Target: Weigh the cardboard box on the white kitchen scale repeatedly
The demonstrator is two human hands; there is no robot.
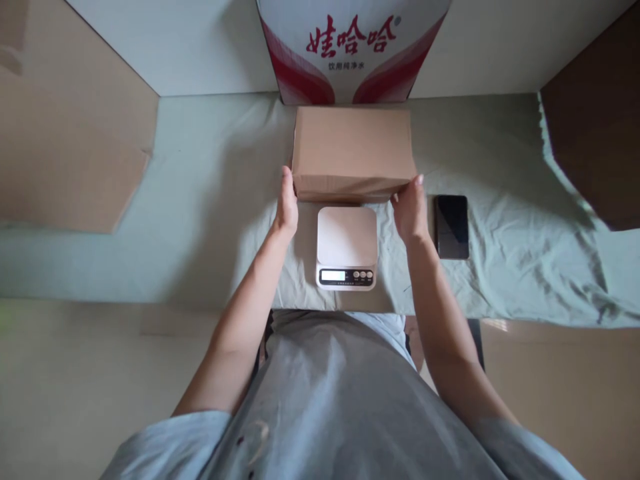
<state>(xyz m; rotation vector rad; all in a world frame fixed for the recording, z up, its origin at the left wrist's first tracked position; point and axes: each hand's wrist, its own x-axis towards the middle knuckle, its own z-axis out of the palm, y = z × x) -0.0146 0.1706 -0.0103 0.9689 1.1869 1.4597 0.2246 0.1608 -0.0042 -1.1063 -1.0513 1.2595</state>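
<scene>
I see my left hand (pixel 287 208) and right hand (pixel 411 212) pressed flat against the ends of a plain brown cardboard box (pixel 353 153), seemingly just above the smooth white rounded-square kitchen scale (pixel 347 245) on wrinkled pale-green cloth (pixel 210 200).

Table (pixel 210 200) under a pale green cloth (wrinkled): scale (pixel 347 245), phone (pixel 451 226), printed carton (pixel 353 50).

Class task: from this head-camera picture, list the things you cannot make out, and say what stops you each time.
- Scale display reading: too small, head view.
- Underside of the cardboard box: hidden by the box itself, so contact with the scale is unclear.
- Left hand and right hand fingers: partly behind the box sides.
- Red-and-white carton: cut off by the top edge.
- Phone screen: dark.
</scene>
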